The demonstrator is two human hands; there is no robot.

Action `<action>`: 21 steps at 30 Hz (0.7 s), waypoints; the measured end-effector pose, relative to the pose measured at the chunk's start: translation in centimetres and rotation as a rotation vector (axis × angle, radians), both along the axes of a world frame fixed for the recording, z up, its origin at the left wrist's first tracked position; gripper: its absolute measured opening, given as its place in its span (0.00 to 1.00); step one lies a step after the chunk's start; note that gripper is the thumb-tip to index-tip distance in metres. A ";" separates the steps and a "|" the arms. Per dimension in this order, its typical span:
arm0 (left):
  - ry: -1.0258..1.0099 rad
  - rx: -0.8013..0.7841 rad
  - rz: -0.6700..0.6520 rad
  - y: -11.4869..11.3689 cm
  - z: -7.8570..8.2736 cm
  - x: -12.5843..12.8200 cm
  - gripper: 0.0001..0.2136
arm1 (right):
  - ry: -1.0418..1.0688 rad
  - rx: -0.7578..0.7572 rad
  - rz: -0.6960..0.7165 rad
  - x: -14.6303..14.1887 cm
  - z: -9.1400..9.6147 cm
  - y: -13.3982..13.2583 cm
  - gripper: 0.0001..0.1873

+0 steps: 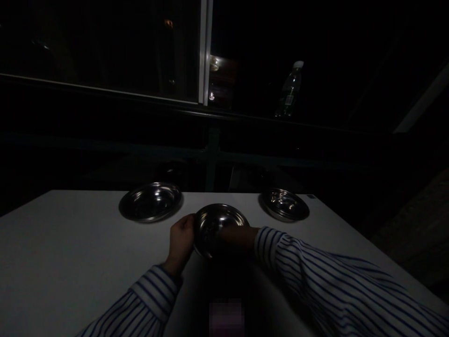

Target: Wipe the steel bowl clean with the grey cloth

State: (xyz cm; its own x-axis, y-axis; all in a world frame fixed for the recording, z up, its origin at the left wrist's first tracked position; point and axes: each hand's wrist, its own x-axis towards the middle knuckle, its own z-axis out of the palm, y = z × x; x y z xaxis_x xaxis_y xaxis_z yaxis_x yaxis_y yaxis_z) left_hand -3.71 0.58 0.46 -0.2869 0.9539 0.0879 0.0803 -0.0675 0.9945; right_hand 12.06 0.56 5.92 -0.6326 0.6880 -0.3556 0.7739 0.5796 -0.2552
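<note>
A shiny steel bowl (217,214) is tilted towards me at the middle of the white table. My left hand (181,239) is closed on the bowl's left rim. Reaching in from the right, my right hand (235,237) is at the bowl's inside; its fingers are lost in deep shadow, and I cannot tell whether they hold anything. Two more steel bowls stand near the far edge: a wider one (151,202) on the left and a smaller one (286,205) on the right.
The white table (87,248) ends just behind the bowls. Beyond it, a clear plastic bottle (290,90) with a white cap stands on a dark ledge by the window frame (205,51). The surroundings are very dark.
</note>
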 end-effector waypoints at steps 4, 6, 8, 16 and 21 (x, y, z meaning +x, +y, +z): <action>0.012 -0.006 0.003 -0.3 0.3 -0.1 0.15 | 0.241 -0.157 -0.017 -1.7 -0.2 -0.1 0.12; 0.020 0.006 -0.013 -0.3 0.4 -0.2 0.14 | 0.400 -0.154 -0.107 -1.8 -0.4 0.2 0.12; 0.024 0.020 -0.038 -0.2 0.4 -0.3 0.14 | 0.567 -0.128 -0.226 -1.1 -0.6 0.4 0.12; 0.012 -0.033 -0.197 0.3 0.4 -0.9 0.23 | 1.027 -0.222 -0.522 2.5 -0.2 -0.5 0.11; 0.235 0.025 -0.009 0.1 2.4 -1.7 0.19 | 1.167 -0.128 -0.536 2.5 -0.2 -1.2 0.12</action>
